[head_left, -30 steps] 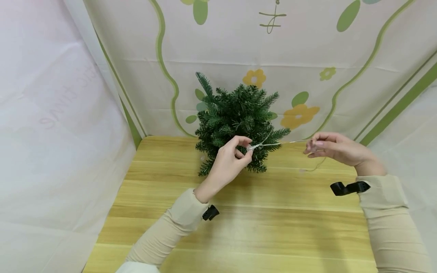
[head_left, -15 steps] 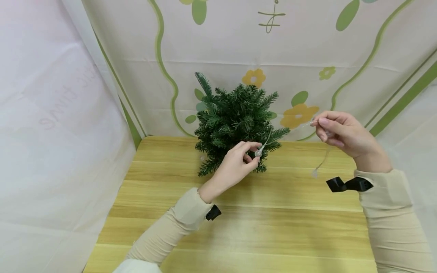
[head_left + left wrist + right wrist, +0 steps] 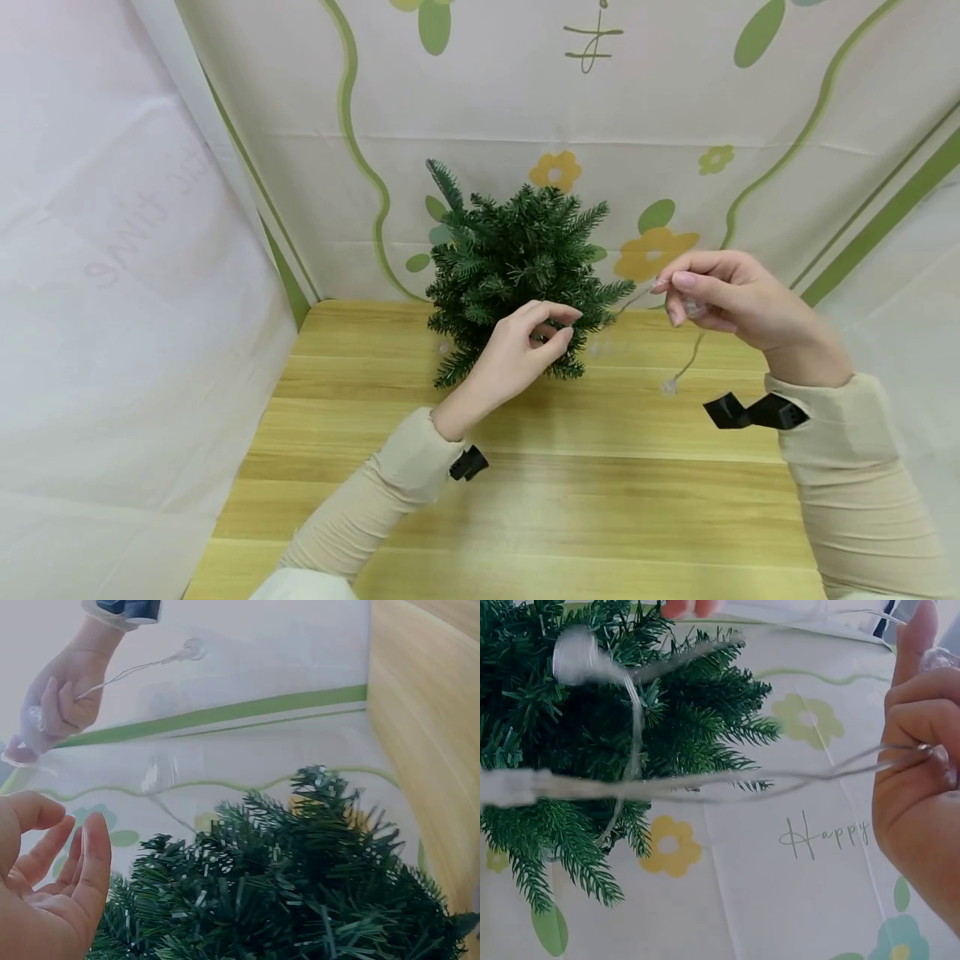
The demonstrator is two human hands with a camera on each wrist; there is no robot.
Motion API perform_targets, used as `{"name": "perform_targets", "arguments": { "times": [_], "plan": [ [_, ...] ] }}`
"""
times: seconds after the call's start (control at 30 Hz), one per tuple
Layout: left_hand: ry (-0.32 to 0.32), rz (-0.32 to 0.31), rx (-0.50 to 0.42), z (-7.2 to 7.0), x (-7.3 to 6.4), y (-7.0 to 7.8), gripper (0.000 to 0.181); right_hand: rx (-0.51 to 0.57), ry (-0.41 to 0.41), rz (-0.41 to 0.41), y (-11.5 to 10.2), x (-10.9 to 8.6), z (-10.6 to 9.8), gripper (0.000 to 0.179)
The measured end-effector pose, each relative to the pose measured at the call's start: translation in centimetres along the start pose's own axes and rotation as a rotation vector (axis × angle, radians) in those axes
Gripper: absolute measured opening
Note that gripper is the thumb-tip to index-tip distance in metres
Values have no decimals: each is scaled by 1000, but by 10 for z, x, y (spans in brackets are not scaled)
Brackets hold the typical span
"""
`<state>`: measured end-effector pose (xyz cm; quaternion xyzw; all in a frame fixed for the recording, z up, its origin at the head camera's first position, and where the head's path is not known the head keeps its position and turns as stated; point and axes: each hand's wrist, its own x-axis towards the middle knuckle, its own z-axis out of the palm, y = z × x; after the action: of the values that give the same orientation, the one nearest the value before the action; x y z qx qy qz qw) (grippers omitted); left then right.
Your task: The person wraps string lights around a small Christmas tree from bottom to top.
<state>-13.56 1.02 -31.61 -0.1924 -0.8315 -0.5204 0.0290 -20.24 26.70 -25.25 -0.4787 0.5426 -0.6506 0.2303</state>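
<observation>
A small artificial Christmas tree with dense green needles stands at the back of the table. In front of its lower right branches is my left hand, thumb and fingertips apart with nothing between them. To the right of the tree my right hand pinches the thin clear wire of a string light. One clear bulb sits by its curled fingers. Another bulb dangles below on the wire. The right wrist view shows a blurred bulb hanging before the branches. Where the wire runs among the needles is hidden.
The wooden table reaches to the fabric walls. Behind the tree hangs a printed backdrop with flowers and vines. A clear bulb shows at the tree's lower left. Black cameras sit on both wrists.
My left hand has let go of the bulb it pinched; that bulb now swings free to its right. My right hand rose, then came slightly left, still holding the wire.
</observation>
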Motion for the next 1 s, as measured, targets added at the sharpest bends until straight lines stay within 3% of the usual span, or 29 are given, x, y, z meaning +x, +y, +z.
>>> {"name": "perform_targets", "arguments": {
  "times": [0.2,0.53,0.67,0.83,1.0],
  "plan": [
    [-14,15,-58,-6,0,1,27,-115,0,75,-1,7,10,49],
    [-140,46,-223,-10,-1,4,34,-67,-97,99,15,17,14,45],
    [-136,73,-237,-11,-1,3,33,-49,-123,147,17,22,16,44],
    [-43,151,-85,-11,-3,1,23,-73,-123,208,17,25,18,40],
    [152,395,253,-13,-4,1,12,-198,-160,299,16,26,14,38]
  ]
}}
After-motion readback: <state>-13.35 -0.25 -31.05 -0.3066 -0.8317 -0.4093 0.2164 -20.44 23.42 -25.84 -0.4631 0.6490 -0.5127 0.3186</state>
